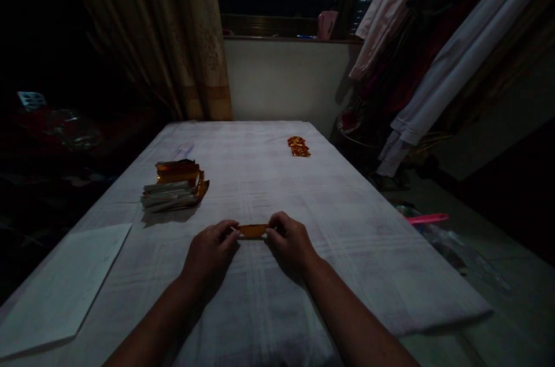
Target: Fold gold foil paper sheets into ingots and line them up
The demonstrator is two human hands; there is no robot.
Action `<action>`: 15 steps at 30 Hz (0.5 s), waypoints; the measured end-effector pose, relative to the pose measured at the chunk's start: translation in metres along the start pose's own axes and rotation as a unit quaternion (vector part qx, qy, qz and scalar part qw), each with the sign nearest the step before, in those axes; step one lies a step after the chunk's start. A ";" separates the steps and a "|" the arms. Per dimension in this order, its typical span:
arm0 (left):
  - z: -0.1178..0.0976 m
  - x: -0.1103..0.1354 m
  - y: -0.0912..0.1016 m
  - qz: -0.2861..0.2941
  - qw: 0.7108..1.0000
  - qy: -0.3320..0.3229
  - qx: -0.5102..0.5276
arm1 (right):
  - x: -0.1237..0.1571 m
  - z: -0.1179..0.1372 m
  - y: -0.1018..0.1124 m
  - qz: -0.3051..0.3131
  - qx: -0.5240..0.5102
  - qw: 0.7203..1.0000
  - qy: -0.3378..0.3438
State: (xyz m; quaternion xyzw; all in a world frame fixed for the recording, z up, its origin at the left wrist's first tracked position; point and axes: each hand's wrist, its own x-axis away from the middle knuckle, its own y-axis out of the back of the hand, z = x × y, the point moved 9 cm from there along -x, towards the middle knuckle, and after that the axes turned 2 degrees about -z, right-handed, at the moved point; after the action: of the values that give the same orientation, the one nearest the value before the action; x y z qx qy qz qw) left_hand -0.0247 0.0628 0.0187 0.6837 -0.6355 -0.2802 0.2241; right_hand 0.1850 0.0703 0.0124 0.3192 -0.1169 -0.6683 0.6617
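Observation:
A small folded piece of gold paper [254, 231] is stretched between my two hands, just over the middle of the table. My left hand [213, 248] pinches its left end between thumb and fingers. At the right end, my right hand [291, 241] grips it the same way. Beyond my left hand lies a thick stack of gold-faced paper sheets [176, 188], partly curled, with pale backs showing. Several folded gold pieces [299, 146] sit together near the far right part of the table.
A checked pale cloth covers the table [347, 228]. A white sheet [65, 286] lies at the near left. A pink cup [326, 25] stands on the windowsill. Clothes [433, 84] hang at the right, and a pink-handled item [427, 218] is beside the table. A curtain [186, 37] hangs behind.

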 end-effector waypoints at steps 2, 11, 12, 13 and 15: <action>0.007 -0.005 -0.005 0.003 0.996 0.039 0.083 | 0.000 0.001 0.005 -0.026 -0.018 0.999 0.004; 0.011 -0.024 -0.034 0.061 0.975 0.074 0.199 | -0.004 0.006 0.017 -0.088 -0.038 0.994 0.052; 0.010 -0.026 -0.035 0.067 0.976 0.071 0.196 | -0.004 0.005 0.017 -0.088 -0.040 0.994 0.051; 0.009 -0.027 -0.036 0.072 0.977 0.067 0.191 | -0.005 0.004 0.018 -0.089 -0.044 0.994 0.046; 0.009 -0.031 -0.036 0.073 0.980 0.062 0.177 | -0.008 0.001 0.018 -0.087 -0.051 0.995 0.024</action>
State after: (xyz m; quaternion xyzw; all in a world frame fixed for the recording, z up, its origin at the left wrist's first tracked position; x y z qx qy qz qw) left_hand -0.0051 0.0974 -0.0092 0.6802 -0.7081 -0.1031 0.1588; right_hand 0.1984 0.0757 0.0251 0.3094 -0.0386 -0.7205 0.6194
